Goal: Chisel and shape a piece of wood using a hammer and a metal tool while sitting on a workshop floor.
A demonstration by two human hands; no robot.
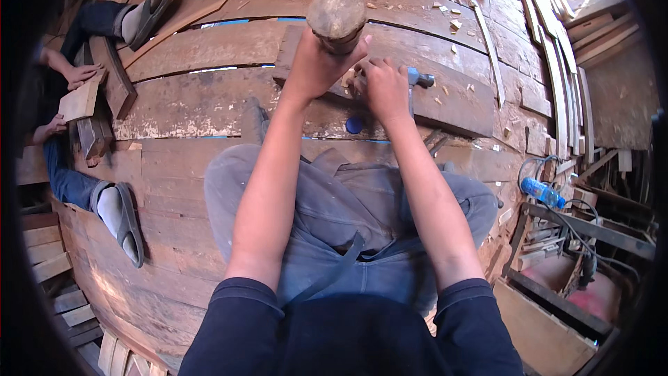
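My left hand [321, 64] is raised and closed around a thick wooden piece whose round, battered end [337, 12] faces up. The hand hides the lower part of this piece. Just to the right, my right hand [385, 87] is lower, its fingers curled over a plank [456, 101] that lies across in front of my knees. What those fingers grip is hidden. Right beside them a blue tool head with a black end [422, 78] shows, with a grey shaft running down past my wrist. A round blue cap [355, 124] lies near the plank's front edge.
At left another person sits, with a hand [82, 75] on a wooden block [81, 101]. Wood chips [456, 26] lie scattered on the board floor [195, 108]. Long strips [557, 76] line the right side. A blue plastic bottle [543, 192] lies by cables and a metal frame [591, 230].
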